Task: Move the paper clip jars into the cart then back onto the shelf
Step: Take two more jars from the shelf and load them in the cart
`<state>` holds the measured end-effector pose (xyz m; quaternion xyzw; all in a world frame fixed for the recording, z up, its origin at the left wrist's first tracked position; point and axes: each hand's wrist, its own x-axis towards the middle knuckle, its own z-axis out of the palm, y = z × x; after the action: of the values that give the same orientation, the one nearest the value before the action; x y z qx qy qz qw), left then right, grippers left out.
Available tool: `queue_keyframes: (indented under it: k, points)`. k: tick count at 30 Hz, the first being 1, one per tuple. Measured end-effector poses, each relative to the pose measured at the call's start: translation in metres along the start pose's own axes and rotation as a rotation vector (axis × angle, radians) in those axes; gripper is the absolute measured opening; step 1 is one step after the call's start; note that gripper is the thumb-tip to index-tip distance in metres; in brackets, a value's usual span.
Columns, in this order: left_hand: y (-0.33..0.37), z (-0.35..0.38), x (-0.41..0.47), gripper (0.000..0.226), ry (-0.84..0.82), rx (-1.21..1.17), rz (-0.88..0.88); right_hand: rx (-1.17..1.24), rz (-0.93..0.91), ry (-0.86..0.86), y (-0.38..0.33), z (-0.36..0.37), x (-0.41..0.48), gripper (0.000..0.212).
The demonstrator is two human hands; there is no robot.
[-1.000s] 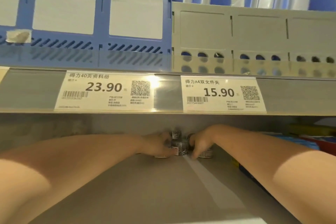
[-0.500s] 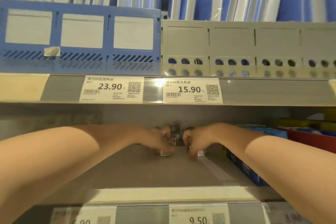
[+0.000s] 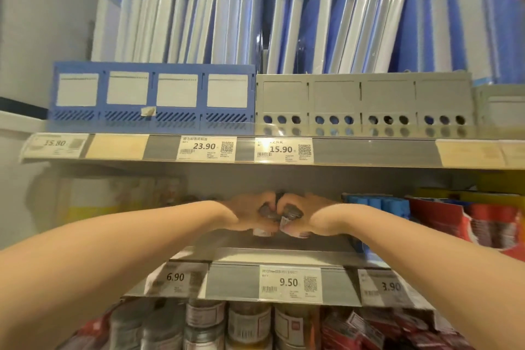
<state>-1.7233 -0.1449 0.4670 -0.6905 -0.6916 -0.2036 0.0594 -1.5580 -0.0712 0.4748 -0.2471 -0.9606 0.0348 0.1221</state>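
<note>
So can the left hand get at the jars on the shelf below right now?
Probably not: the left hand is full, gripping paper clip jars on the middle shelf. The lower jars themselves stand unblocked at the shelf front.

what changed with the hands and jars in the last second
Both hands closed tighter round the paper clip jars: the left hand and right hand now grip them pressed together and have drawn them from the back toward the shelf front. The folders and price tags above stayed put.
</note>
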Motion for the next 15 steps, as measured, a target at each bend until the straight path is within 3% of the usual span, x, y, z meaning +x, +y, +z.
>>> queue_keyframes:
  k: [4, 9, 15]
  points:
    - [0.027, -0.015, -0.032, 0.031, 0.033, -0.076, -0.074, 0.027, 0.071, 0.098, -0.02, -0.015, -0.043, 0.035]
    - [0.073, -0.027, -0.101, 0.024, 0.132, -0.16, 0.111, 0.016, 0.086, 0.158, -0.06, -0.016, -0.118, 0.05]
    - [0.121, -0.014, -0.189, 0.025, 0.046, -0.206, 0.204, 0.04, 0.161, 0.156, -0.113, 0.003, -0.228, 0.047]
